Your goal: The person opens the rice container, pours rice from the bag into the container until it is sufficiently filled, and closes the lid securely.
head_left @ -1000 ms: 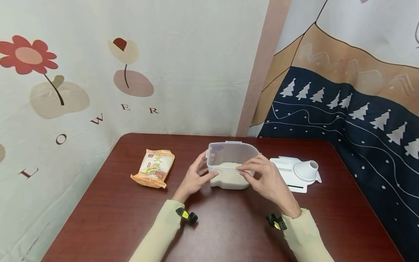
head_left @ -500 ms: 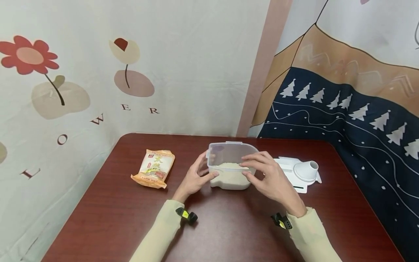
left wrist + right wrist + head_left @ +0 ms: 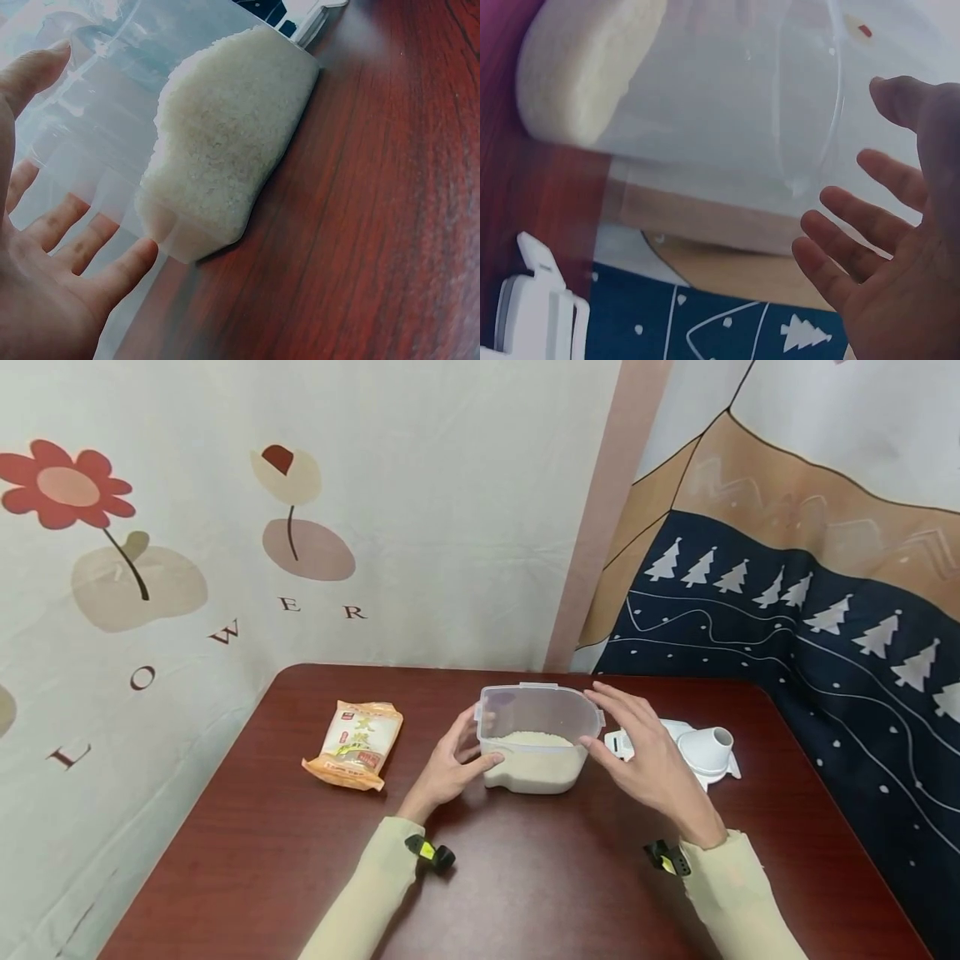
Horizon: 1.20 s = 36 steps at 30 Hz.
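A clear plastic container (image 3: 573, 710), part filled with white rice (image 3: 225, 127), stands upright on the table in the head view. My left hand (image 3: 446, 768) is at its left side, thumb toward the front and fingers along the wall. In the left wrist view those fingers are fairly straight and touch the plastic. At the opposite side, my right hand (image 3: 648, 756) is held near the rim with fingers spread and thumb apart. The right wrist view shows nothing inside that hand (image 3: 892, 255), and the container wall is just beyond its fingertips.
Right of the container lies a white plastic lid-like part with a round spout (image 3: 707, 752), partly hidden behind my right hand. An orange and white packet (image 3: 358, 737) lies on the left of the dark red table (image 3: 525, 877). Printed cloth hangs behind the far edge.
My right hand has left the container's front rim and moved right and up to its right side, its fingers spreading. My left hand stays at the left side.
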Motion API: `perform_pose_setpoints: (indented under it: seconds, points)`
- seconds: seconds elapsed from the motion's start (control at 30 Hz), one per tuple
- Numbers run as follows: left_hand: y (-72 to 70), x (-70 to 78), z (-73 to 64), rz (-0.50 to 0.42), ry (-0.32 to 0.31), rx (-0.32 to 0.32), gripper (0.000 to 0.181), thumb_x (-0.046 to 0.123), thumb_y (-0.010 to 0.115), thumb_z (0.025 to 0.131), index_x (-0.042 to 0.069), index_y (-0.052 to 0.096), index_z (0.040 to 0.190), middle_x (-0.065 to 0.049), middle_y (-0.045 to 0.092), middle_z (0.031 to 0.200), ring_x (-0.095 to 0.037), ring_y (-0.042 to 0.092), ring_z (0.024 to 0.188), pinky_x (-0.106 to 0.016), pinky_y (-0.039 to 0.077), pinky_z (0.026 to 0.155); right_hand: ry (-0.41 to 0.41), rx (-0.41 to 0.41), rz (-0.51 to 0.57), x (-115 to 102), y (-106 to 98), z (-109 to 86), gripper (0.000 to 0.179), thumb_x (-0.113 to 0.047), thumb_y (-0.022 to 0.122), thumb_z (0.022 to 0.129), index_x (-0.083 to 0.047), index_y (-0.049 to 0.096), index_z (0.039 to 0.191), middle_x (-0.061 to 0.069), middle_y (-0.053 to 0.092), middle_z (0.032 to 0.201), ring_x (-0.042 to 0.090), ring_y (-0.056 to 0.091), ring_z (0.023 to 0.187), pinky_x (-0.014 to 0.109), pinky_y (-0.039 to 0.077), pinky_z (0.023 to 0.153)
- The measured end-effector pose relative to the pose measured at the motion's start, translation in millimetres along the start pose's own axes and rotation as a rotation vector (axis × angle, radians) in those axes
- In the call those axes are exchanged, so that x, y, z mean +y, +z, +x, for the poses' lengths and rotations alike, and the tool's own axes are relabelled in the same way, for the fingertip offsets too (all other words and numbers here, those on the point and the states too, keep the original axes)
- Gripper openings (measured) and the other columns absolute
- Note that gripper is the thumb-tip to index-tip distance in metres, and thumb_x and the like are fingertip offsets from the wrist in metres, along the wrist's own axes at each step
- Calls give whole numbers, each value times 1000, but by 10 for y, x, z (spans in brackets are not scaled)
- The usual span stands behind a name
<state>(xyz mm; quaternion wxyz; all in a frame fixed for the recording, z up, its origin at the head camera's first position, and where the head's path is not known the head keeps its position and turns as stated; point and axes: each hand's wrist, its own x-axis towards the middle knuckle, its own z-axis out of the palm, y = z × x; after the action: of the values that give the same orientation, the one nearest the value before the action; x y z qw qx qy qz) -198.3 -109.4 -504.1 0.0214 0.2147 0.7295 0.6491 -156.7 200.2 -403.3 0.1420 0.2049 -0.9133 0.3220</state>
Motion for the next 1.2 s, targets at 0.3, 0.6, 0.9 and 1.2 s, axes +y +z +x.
perform_pose_setpoints:
  seconds: [0.3, 0.6, 0.9, 1.2]
  points:
    - [5, 20, -6, -1, -11, 2, 82, 8, 76, 92, 29, 33, 159, -10, 48, 156, -34, 45, 145, -60, 43, 112, 105, -26, -52, 268, -64, 9, 69, -40, 67, 99, -22, 38, 159, 13, 41, 162, 38, 39, 146, 71, 34, 112]
    - [-3, -12, 6, -7, -2, 3, 80, 8, 75, 93, 27, 33, 159, -11, 48, 156, -34, 45, 145, -58, 44, 112, 205, -94, -64, 624, 20, -25, 67, -46, 58, 103, -14, 37, 159, 21, 41, 160, 44, 39, 144, 72, 31, 114]
    - [0, -3, -1, 0, -15, 12, 82, 10, 77, 92, 31, 34, 158, -9, 49, 155, -32, 45, 145, -59, 43, 112, 231, -150, -128, 842, 73, -87, 65, -39, 60, 102, -6, 42, 154, 27, 44, 155, 47, 39, 141, 69, 31, 115]
    - [2, -24, -3, -5, -15, 5, 82, 13, 78, 92, 33, 34, 158, -7, 49, 156, -31, 46, 145, -57, 44, 113, 167, -159, -233, 1052, 110, -172, 44, -10, 63, 97, -2, 59, 140, 29, 57, 140, 47, 49, 128, 64, 39, 110]
